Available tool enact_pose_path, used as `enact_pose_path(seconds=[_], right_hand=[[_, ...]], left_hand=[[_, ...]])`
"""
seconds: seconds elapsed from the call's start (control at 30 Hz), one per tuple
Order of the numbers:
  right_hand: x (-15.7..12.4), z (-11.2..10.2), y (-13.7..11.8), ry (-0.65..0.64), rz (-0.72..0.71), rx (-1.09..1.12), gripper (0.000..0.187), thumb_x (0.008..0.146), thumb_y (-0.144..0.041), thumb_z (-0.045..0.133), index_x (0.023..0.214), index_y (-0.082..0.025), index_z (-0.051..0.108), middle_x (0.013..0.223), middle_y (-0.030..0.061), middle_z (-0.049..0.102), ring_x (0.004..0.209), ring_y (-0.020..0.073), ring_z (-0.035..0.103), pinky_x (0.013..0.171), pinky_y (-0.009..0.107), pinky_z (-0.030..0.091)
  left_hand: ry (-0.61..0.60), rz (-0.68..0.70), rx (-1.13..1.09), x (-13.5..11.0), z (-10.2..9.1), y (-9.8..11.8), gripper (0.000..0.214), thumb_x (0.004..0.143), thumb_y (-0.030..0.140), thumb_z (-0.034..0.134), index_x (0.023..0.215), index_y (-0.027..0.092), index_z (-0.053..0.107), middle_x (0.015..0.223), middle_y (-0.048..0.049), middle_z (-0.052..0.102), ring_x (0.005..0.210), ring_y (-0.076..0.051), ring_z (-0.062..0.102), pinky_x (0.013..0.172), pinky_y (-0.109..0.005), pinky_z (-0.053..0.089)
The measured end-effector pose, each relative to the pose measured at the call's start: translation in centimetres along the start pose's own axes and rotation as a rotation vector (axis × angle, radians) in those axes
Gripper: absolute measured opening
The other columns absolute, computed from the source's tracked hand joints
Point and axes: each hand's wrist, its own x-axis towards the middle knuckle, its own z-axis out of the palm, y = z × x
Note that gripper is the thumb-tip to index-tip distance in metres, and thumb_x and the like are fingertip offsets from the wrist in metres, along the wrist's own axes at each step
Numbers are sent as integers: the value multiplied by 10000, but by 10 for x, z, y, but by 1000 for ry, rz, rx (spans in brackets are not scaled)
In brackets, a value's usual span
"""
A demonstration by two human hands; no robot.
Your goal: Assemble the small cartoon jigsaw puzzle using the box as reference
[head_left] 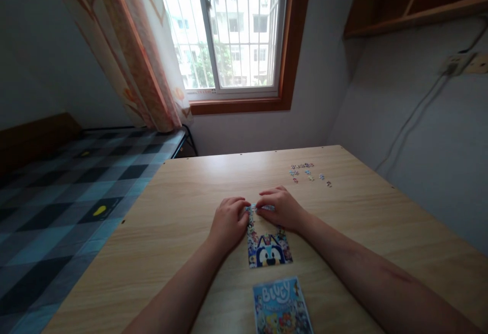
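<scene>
A partly assembled jigsaw puzzle [251, 252] lies flat on the wooden table, with a blue cartoon dog's face along its near part. Bare tabletop shows through a gap inside its frame of pieces. My left hand [230, 223] is closed at the puzzle's far left corner, its fingertips and thumb against the edge. Across the far edge, my right hand [282, 208] pinches a small puzzle piece [254, 210] at the same corner. Its palm and fingers cover part of the puzzle's right side. Several loose puzzle pieces [308, 172] are scattered beyond my right hand.
Nearer to me, a blue "Bluey" puzzle box [280, 306] rests on the wooden table [160, 232]. A bed with a checked cover [68, 212] stands at the left. Behind the table are a window [244, 34] and a curtain [129, 44]; a cable [412, 113] hangs on the right wall.
</scene>
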Motion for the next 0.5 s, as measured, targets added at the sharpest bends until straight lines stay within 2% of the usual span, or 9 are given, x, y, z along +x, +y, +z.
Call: enact_pose_path(seconds=[0.23,0.4,0.5], right_hand=[[0,2,1,27,-76,-7,28,851,-256,756,860,-275,775,878,9,796,1066,224,706,946,378,362],[-1,0,1,9,-89,-30,181,804,-155,738,926,-277,790,837,1,783,942,215,671,922,383,369],[0,-2,0,11,-88,-63,176,803,-144,732,886,-284,797,821,-4,775,902,217,625,906,395,357]], left_hand=[[-23,5,35,-1,1,0,229,826,146,645,979,233,792,1127,-58,739,1098,-269,624,1026,-465,482],[-19,5,45,-1,1,1,234,817,136,658,977,238,794,1122,-56,743,1099,-267,632,1030,-458,486],[-22,7,48,0,1,2,227,817,136,665,974,239,793,1122,-55,743,1096,-266,633,1028,-457,487]])
